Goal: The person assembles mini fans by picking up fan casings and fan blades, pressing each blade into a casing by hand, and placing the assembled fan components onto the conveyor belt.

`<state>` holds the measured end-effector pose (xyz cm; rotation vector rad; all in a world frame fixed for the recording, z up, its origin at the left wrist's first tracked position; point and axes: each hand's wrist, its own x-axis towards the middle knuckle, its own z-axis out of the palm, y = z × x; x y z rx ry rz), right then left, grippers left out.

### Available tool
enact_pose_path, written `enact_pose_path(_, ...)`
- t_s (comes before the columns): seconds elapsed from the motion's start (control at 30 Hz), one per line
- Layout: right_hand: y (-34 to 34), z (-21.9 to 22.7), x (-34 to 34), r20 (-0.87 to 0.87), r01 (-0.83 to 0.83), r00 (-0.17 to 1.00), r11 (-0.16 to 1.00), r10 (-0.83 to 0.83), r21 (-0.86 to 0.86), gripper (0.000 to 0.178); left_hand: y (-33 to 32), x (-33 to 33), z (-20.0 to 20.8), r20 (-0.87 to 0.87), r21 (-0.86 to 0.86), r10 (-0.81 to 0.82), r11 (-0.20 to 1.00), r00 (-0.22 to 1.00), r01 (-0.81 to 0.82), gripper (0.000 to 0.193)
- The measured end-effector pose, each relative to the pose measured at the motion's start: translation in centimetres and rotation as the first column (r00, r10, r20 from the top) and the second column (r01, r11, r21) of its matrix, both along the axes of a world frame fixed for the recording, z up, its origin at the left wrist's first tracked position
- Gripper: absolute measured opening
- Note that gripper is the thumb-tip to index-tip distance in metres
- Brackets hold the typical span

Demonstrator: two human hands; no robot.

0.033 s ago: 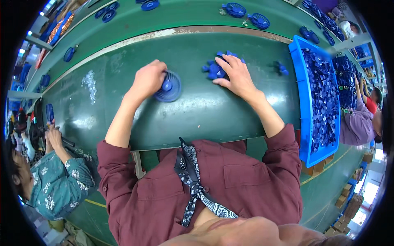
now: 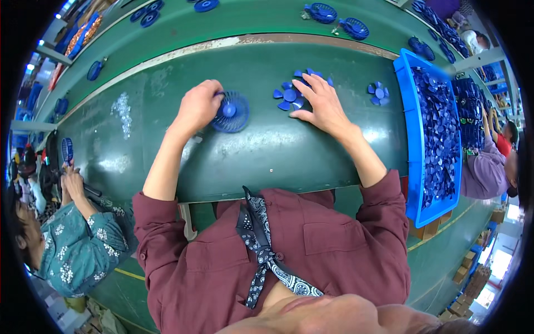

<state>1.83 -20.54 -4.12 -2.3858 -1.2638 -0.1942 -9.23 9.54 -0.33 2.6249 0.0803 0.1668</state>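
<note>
My left hand (image 2: 199, 107) is closed, thumb and fingers pinching the left rim of a round blue fan guard (image 2: 238, 116) with a ribbed grille and a hub in its middle. The guard is at or just above the green tabletop. To the right, my right hand (image 2: 325, 108) has its fingers spread over several blue fan blades. One fan blade (image 2: 288, 96) lies flat beside the thumb; another fan blade (image 2: 311, 73) is partly hidden under the fingertips. Farther right, a single fan blade (image 2: 379, 93) rests apart on the table.
A light-blue bin (image 2: 413, 183) heaped with blue fan blades stands at the table's right end. Beyond the pale ledge, a green conveyor (image 2: 256, 22) carries blue fan parts. Small clear bits (image 2: 122, 114) lie at left. A co-worker (image 2: 83, 245) in a floral top sits at left.
The guard has shifted slightly up and right. The fan blades, blurred before, now look still, and the lone one sits a little farther left. My right hand has barely moved.
</note>
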Motion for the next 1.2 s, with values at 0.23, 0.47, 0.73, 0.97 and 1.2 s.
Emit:
enact_pose_path(0.23,-1.8,2.2,1.7,0.001,0.242,0.969,0.958,-0.245,0.156,0.033,-0.6,-1.5,-0.4,-0.124,-0.889,0.31,0.387,0.943,-0.244,0.017)
enact_pose_path(0.47,0.2,3.2,1.6,-0.037,0.226,0.974,0.974,-0.225,0.026,0.031,-1.3,-1.8,-2.1,-0.231,-0.972,0.193,-0.003,0.954,-0.235,0.027)
enact_pose_path(0.73,-0.3,2.8,2.6,-0.159,0.218,0.958,0.965,-0.24,-0.146,0.047,-1.4,-2.3,-2.5,-0.272,-0.962,0.13,-0.045,0.953,-0.268,0.029)
enact_pose_path(0.97,-3.1,2.5,4.5,-0.378,0.337,0.881,0.938,-0.284,0.081,0.036,-1.7,-2.1,-2.8,-0.279,-0.96,0.059,-0.003,0.958,-0.28,0.026)
enact_pose_path(1.2,-5.6,2.6,3.0,-0.646,0.594,0.696,0.756,-0.313,0.274,0.032,-2.1,-2.3,-2.5,-0.263,-0.964,0.102,0.008,0.959,-0.265,0.024)
